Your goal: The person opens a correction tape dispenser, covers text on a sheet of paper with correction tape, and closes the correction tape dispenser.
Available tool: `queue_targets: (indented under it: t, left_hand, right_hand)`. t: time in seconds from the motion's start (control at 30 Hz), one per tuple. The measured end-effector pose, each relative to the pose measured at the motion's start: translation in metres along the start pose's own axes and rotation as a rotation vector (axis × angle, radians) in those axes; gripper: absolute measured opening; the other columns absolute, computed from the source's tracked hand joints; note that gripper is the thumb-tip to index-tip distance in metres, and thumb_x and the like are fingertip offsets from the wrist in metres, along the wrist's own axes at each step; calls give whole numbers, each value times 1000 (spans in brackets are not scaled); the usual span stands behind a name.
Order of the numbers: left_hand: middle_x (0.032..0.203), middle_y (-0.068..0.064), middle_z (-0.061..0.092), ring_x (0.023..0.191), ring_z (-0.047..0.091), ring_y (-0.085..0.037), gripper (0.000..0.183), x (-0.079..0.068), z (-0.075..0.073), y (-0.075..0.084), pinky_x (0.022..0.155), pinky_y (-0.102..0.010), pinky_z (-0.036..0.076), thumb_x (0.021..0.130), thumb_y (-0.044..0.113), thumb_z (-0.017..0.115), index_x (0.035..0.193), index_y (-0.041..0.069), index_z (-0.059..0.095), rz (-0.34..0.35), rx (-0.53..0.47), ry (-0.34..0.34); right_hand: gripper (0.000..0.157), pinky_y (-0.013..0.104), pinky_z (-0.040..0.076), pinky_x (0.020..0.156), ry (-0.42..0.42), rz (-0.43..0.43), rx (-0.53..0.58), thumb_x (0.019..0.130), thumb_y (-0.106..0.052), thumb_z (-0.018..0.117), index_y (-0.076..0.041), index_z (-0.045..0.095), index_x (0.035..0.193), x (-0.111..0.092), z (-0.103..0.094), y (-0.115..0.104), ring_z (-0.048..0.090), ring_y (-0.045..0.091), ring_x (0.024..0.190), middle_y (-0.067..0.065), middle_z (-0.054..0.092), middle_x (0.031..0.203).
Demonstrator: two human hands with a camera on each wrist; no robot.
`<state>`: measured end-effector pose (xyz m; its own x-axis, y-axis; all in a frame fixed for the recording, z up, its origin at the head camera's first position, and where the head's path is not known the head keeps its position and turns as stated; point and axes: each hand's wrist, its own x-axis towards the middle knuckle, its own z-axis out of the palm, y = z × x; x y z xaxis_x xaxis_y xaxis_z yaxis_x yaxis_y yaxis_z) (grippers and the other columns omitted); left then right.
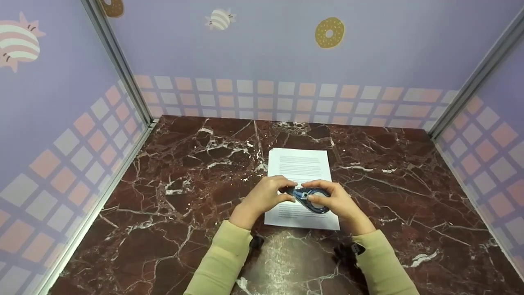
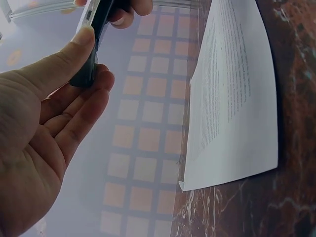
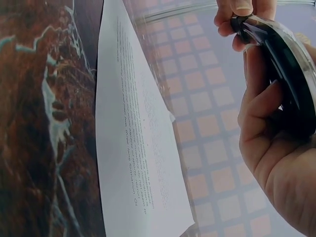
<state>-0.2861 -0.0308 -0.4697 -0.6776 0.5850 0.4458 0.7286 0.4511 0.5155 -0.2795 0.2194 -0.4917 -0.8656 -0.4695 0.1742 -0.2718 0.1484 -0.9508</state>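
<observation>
A correction tape dispenser, dark blue and clear with a white reel inside, is held up between both hands over a printed sheet of paper. My right hand grips its wide rounded body, thumb across the face. At the narrow end, my left hand pinches the dark tip between thumb and fingers. In the left wrist view the left thumb lies along one side of the dark end piece, with fingertips on the other side.
The sheet lies on a dark red marbled table, one corner slightly lifted. Purple panels with a checkered band enclose the table at the back and both sides. Black straps show at the wrists.
</observation>
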Motion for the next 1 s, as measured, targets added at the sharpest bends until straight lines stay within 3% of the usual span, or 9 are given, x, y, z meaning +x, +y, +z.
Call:
queue_targets:
  t: [0.1, 0.33, 0.57, 0.83, 1.0]
  left_hand:
    - [104, -13, 78, 90, 74, -24, 41, 0, 1, 0, 82, -31, 63, 81, 17, 84, 117, 0, 76, -5, 7, -4]
    - [106, -12, 78, 95, 74, -24, 41, 0, 1, 2, 88, -31, 62, 81, 21, 84, 117, 2, 76, 5, 29, 1]
    - [105, -10, 78, 97, 74, -23, 40, 1, 2, 5, 89, -30, 61, 80, 21, 84, 115, 4, 77, 54, 83, -4]
    - [104, -7, 78, 96, 74, -20, 40, 0, 4, 9, 90, -27, 61, 81, 25, 83, 115, 5, 77, 77, 148, -22]
    - [103, -7, 78, 95, 74, -20, 40, 0, 5, 10, 90, -27, 61, 80, 25, 83, 115, 6, 77, 69, 138, -25]
  right_hand:
    - [37, 23, 62, 76, -4, -4, 6, 95, -2, 67, 14, 63, 128, 0, -1, 0, 71, 6, 91, 30, 68, 121]
    - [38, 23, 63, 75, -8, 1, 25, 95, -2, 68, 14, 62, 128, 0, -2, 2, 72, 7, 91, 0, 72, 115]
    - [38, 21, 62, 76, -3, 7, 20, 93, -1, 69, 14, 63, 127, 0, -3, 4, 71, 5, 90, 9, 72, 116]
    - [39, 20, 61, 76, 6, 34, 22, 92, -5, 72, 12, 65, 127, -2, -2, 4, 70, 8, 93, -8, 72, 115]
    - [39, 19, 61, 77, -4, 17, 36, 93, -2, 70, 15, 63, 126, -2, -2, 4, 70, 7, 93, 5, 72, 119]
